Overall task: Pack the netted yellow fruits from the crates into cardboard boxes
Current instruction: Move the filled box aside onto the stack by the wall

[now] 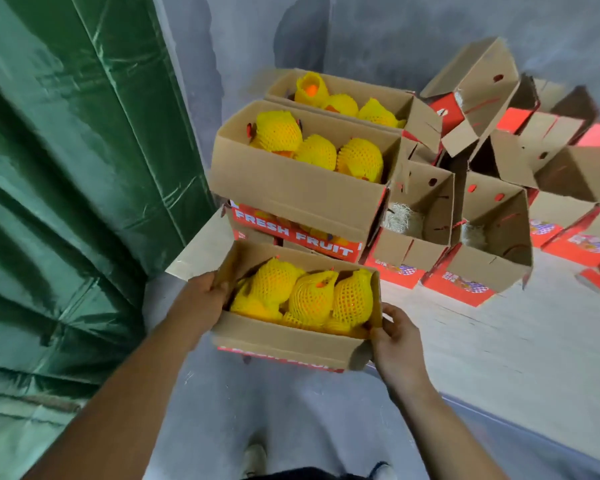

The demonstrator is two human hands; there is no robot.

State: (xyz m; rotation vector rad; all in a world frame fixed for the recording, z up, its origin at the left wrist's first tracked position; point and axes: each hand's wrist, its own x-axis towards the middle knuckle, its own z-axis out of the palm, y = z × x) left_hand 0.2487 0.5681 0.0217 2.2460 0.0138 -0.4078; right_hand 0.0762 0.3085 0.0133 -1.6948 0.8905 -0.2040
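Down at the bottom edge I could see a shoe (pixel 255 457) on the grey floor (pixel 291 410), and two bare forearms reached up from there. Between the hands I had a filled cardboard box (pixel 284 337), its long side facing me, with a red printed strip along its lower edge. My left hand (pixel 205 299) gripped the box's left end, the fingers curled over the rim and tucked down inside against the cardboard. My right hand (pixel 397 336) gripped the near right corner, the thumb hooked over the top edge and the other fingers wrapped round the outside. Inside lay netted yellow fruits (pixel 309 296), three showing on top and packed tight side by side, with more yellow net beneath them.

Just beyond stood a stack of packed boxes (pixel 291 188), the top one open and showing three netted fruits, the one beneath it printed FRESH FRUIT in white on red. Behind that sat another open box (pixel 409 109) with more yellow fruit. To the right, empty cartons (pixel 492 220) stood and leaned on a pale sheet (pixel 499 341), two of them holding pale shredded padding. A green tarpaulin (pixel 66 168) hung along the left.
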